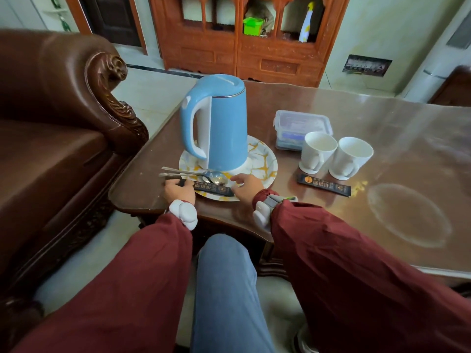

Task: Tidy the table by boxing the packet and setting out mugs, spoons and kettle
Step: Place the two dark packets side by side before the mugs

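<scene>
Right now both hands are working the dark packet (pixel 212 189) lying flat across the near rim of the plate (pixel 265 159): left hand (pixel 178 191) is curling over its left end, fingers closing on it, right hand (pixel 246 187) is resting palm-down just beside its right end, fingers loosely spread, not clearly gripping anything. Judging by looks, the packet is handling like a light, thin, floppy sachet; it is going to bend if lifted by one end, so pinching near the middle or supporting both ends is looking safer, and the glossy film is probably slippery. It is reading as a long, narrow black strip with gold print and an orange mark. A second packet (pixel 323 186) of the same look is lying on the bench (pixel 382 154) in front of two white mugs (pixel 336 156), which are standing upright, side by side. Two spoons (pixel 193 174) are lying on the plate just behind the held packet, touching or nearly touching it, so they are risking getting dragged along. Blue kettle (pixel 219 123) is sitting on the same plate; it is looking heavy, so take it by the handle. Clear lidded box (pixel 302 123) is sitting behind the mugs, lid on, so it is needing opening first.
</scene>
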### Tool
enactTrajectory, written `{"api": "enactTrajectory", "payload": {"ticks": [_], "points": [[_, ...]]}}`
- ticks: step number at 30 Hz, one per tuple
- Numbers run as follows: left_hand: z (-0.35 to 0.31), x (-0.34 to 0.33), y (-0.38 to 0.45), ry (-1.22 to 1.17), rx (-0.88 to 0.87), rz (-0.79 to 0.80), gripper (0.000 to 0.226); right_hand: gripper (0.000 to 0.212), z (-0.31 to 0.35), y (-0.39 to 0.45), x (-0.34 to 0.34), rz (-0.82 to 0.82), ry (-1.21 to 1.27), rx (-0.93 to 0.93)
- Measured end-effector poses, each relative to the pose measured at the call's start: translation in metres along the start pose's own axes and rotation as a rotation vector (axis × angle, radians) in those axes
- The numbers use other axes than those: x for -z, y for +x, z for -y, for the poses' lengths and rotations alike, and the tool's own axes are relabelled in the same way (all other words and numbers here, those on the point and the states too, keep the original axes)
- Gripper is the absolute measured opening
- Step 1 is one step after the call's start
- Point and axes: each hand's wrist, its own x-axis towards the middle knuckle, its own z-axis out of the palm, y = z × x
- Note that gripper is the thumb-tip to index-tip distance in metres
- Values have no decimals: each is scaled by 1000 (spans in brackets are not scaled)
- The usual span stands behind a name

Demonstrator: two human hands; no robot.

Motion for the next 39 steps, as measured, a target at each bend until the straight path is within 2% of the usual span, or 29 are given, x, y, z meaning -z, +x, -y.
{"api": "enactTrajectory", "payload": {"ticks": [2,6,13,22,27,31,34,39], "points": [[1,2,-1,-17,-12,8,24,36,-2,1,-3,9,-29,9],[1,5,-7,3,-34,-13,23,36,-4,3,-5,-1,-40,16],[-8,0,-11,-258,18,105,23,40,-8,1,-1,-28,-26,23],[-30,-20,-45,-492,28,213,20,24,-35,-5,32,-164,84,-94],[-42,-46,-66,-454,21,350,25,17,-65,-14,61,-261,290,-184],[-47,-74,-92,-393,-18,438,28,22,-95,-24,95,-267,277,-198],[-43,-94,-107,-353,-20,474,26,21,-115,-27,115,-290,283,-229],[-39,-126,-131,-128,-76,482,23,33,-149,-32,137,-356,363,-321]]}}
